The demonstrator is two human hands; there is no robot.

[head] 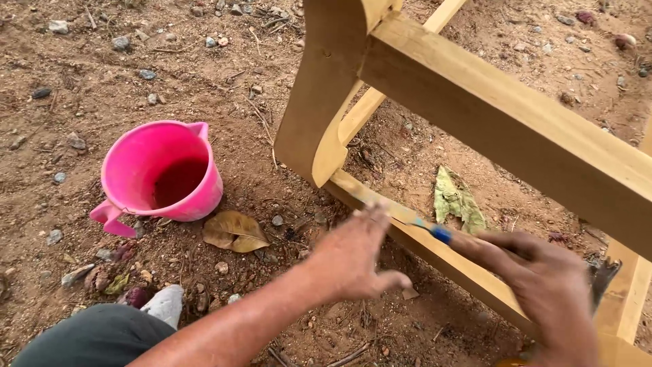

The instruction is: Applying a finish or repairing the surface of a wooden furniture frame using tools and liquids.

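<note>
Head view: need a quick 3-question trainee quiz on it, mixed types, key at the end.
1. True or false: the pink bucket stands on the wooden frame.
2. What does the right hand hold against the frame's lower rail?
A. a hammer
B. a slim tool with a blue ferrule
C. a dry leaf
3. In a few words: where is the left hand?

Key
1. False: it stands on the bare dirt ground, left of the frame.
2. B.
3. Beside the lower rail, fingers reaching the rail's edge; motion blur hides whether it presses.
</note>
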